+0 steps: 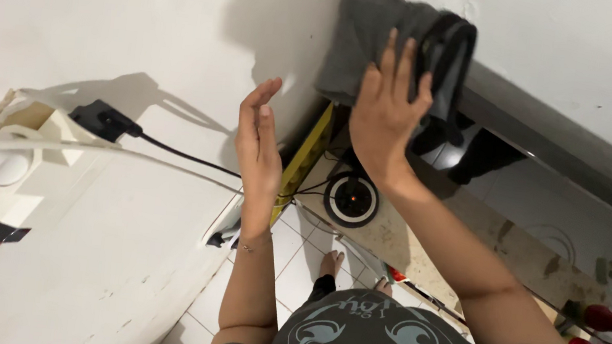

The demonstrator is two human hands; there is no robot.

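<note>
Now the right hand (pixel 383 115), fingers spread, presses flat on the grey cloth (pixel 371 37) hanging high; left hand (pixel 258 151) hovers empty alongside, fingers together.

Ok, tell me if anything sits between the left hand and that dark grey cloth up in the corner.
Nothing visible does. The left hand is raised open beside the wall, apart from the dark grey cloth, with only bare wall showing between them. The right hand is already on the cloth, on its other side.

One head-worn camera looks steeply down, close over raised arms, toward the tiled floor (pixel 295 267).
</note>
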